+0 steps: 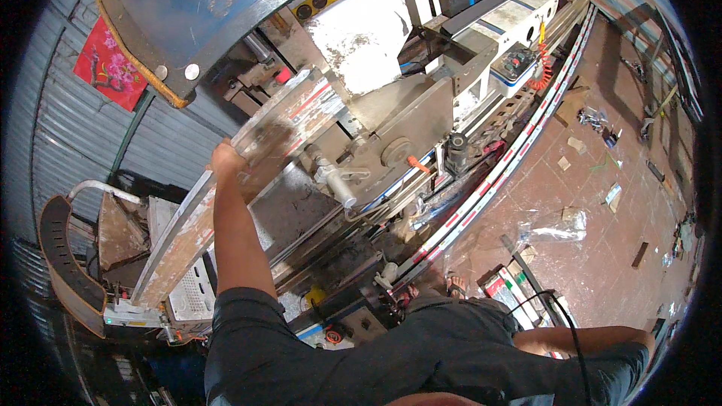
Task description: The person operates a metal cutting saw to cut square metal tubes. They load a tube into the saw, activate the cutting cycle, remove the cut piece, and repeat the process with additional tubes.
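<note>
Long worn board: the long worn board [252,146] slants across the bench side, its left end low and its right end up among the machine's metal parts; I'd take it as the mark for everything else.
Left hand: the left hand [228,159] is on the board's upper edge, around mid-length, fingers bent over and holding it; their tips are hidden from me.
Right arm: the right forearm [583,340] is bent back toward the hip, well right of the board. The hand is out of sight, so I cannot tell how its fingers are.
Blue housing: the blue housing [226,11] hangs above the board's right half. If the board tipped up, knuckles could be caught between them.
Grey fitting: the grey fitting [335,183] with its handle juts out just right of the board; a sideways swing might knock it.
Perforated panel: the perforated panel [194,295] lies just beside the board's left end. I can't tell whether it bears any weight; if not, a one-handed grip could let that end drop or twist.
Floor: right of the board, clear plastic [553,229] lies on the tiled floor [541,180]; a backward step onto it could slide and loosen the hold.
Cable: the black cable [577,338] loops by the right forearm and could snag a turning elbow.
</note>
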The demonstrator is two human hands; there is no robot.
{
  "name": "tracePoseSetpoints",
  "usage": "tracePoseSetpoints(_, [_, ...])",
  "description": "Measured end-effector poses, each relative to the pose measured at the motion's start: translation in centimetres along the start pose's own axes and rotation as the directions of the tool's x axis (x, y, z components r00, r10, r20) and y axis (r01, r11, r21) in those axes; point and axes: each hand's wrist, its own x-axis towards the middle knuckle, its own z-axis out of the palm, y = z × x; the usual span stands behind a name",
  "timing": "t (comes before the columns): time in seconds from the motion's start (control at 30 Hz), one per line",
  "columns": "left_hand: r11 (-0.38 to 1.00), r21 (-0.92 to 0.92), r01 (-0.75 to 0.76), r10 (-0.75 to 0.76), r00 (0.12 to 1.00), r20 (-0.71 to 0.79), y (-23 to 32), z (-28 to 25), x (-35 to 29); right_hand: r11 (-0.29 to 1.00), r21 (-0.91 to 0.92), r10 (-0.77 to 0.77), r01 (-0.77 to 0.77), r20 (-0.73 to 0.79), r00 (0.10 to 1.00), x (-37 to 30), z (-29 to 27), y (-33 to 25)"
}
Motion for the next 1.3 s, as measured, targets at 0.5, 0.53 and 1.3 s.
tracePoseSetpoints(0.5, [1.000, -0.011, -0.016, 0.016, 1.000, 0.009, -1.7, 1.4, 1.3, 0.999, 0.032, 0.019, -0.018, -0.033, 0.999, -2.6, 0.6, -1.2])
tracePoseSetpoints(0.53, [1.000, -0.013, -0.018, 0.018, 1.000, 0.013, -1.6, 1.3, 1.2, 0.999, 0.036, 0.025, -0.024, -0.033, 0.999, -2.7, 0.7, -1.3])
tracePoseSetpoints(1.3, [0.995, 0.015, -0.101, 0.100, 0.994, 0.037, -1.9, 0.4, 1.1, 0.994, 0.092, -0.058, 0.062, -0.040, 0.998, -0.5, 1.7, -1.1])
